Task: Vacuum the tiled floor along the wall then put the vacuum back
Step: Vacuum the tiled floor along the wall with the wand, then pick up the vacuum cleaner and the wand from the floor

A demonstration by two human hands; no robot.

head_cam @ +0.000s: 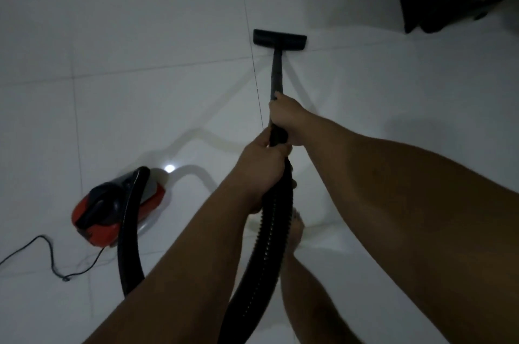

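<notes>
Head view: both hands grip the wand, right hand (283, 116) ahead of left hand (264, 166). Floor nozzle (279, 38) rests on the tiled floor (140, 34); canister (118, 206) sits left. Vacuuming is underway; next, stroke along the wall.

Your glossy white tiled floor (140, 34) carries the black nozzle head (279, 38); the red-and-black canister vacuum (118, 209) sits well left-and-nearer of it.

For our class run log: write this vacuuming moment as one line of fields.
right hand: grips wand | left hand: grips hose | floor nozzle: on tiles | canister vacuum: left, on floor
</notes>
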